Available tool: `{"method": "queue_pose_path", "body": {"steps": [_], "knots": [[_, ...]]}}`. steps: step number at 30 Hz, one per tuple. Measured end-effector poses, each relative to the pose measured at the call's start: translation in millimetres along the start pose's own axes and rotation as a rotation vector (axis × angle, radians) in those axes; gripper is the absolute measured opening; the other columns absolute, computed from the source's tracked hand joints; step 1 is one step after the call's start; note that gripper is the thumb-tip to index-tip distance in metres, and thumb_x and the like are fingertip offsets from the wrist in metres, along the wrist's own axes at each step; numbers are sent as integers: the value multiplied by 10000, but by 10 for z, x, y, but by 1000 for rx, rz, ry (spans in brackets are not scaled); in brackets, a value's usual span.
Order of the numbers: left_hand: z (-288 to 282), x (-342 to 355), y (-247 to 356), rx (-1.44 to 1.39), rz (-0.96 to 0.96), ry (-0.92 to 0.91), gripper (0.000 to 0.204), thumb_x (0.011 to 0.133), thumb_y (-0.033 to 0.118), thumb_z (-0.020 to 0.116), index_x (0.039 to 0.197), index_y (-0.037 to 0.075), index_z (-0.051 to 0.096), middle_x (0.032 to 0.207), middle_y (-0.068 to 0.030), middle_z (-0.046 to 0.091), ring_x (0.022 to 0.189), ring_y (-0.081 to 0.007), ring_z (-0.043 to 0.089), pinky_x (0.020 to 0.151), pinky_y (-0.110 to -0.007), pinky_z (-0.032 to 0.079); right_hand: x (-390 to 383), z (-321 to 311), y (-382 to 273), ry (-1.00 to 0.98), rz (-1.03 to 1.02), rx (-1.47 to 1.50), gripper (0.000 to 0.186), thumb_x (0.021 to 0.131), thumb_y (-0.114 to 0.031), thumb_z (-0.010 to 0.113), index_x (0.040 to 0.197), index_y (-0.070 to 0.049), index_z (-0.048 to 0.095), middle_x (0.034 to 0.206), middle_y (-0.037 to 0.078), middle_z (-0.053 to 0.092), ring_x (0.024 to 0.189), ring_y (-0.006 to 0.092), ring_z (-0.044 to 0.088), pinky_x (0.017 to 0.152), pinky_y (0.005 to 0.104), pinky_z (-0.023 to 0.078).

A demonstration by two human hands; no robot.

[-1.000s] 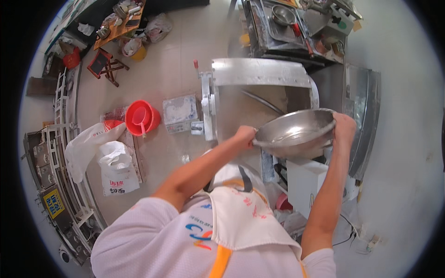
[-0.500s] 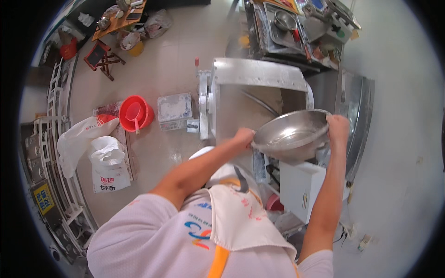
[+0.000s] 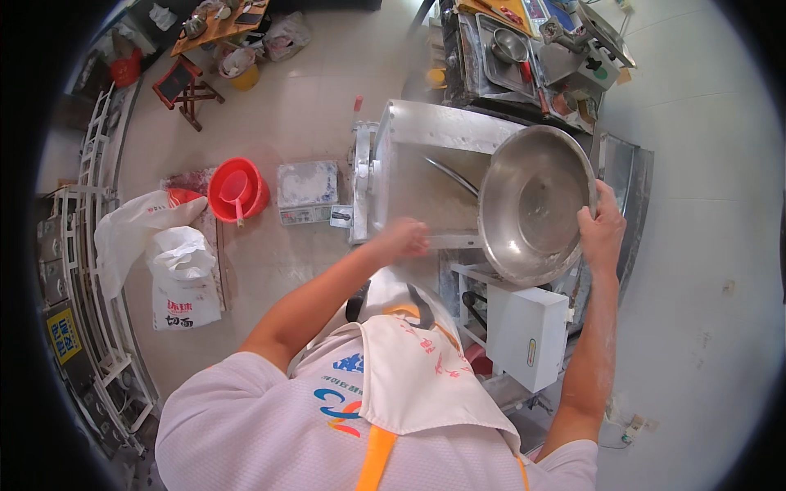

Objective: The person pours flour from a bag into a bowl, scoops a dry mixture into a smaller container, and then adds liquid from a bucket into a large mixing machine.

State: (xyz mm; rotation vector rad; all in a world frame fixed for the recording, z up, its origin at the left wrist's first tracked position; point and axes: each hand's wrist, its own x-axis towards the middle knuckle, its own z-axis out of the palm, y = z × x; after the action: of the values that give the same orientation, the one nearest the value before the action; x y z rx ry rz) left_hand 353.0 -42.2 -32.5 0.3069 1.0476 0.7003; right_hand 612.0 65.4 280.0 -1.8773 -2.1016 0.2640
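Note:
A wide stainless steel basin (image 3: 536, 200) is tilted with its inside facing up toward me, over the right end of a metal mixing trough (image 3: 426, 180). Thin pale residue marks its inner wall, and no contents show in it. My right hand (image 3: 603, 229) grips the basin's right rim, thumb on the inner side. Apart from the basin, my left hand (image 3: 401, 239) is over the trough's near left edge; motion blurs its fingers. Inside the trough a curved metal bar (image 3: 450, 175) shows above something pale that I cannot make out; the basin hides the right part.
A floury scale (image 3: 308, 185) stands left of the trough. Beyond it are a red bucket (image 3: 260, 196) with a pink scoop (image 3: 237, 188) and an open white sack (image 3: 184, 286). A white box-shaped housing (image 3: 524, 335) sits close on my right, below the basin.
My left hand has let go of the basin and moved left. The basin, held by my right hand alone, has swung more upright at the trough's right side.

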Motion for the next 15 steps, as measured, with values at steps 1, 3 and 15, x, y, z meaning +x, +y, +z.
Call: {"method": "queue_pose_path", "body": {"steps": [1,3,15], "knots": [[-153,-184,-1,-5,17,26,279,1024,278,634,1173,52,705,990,-115,727,807,-211,733,732,-314,605,-26,-18,-29,5,-29,-38,506,848,-55,572,1353,-38,605,800,191,670,667,223,640,693,369,525],[-569,-413,-164,-73,70,73,234,1012,257,661,1141,72,725,928,-61,718,763,-149,701,704,-282,585,-57,22,16,81,-200,13,536,866,-44,571,1401,-55,593,794,214,639,632,262,603,668,378,517],[-2303,-1647,-2927,82,-56,898,289,907,130,726,635,74,647,577,-55,615,469,-141,555,410,-316,395,-321,-316,199,191,-836,-47,705,846,121,617,1503,-131,578,1003,218,710,671,318,643,672,352,554]]}}
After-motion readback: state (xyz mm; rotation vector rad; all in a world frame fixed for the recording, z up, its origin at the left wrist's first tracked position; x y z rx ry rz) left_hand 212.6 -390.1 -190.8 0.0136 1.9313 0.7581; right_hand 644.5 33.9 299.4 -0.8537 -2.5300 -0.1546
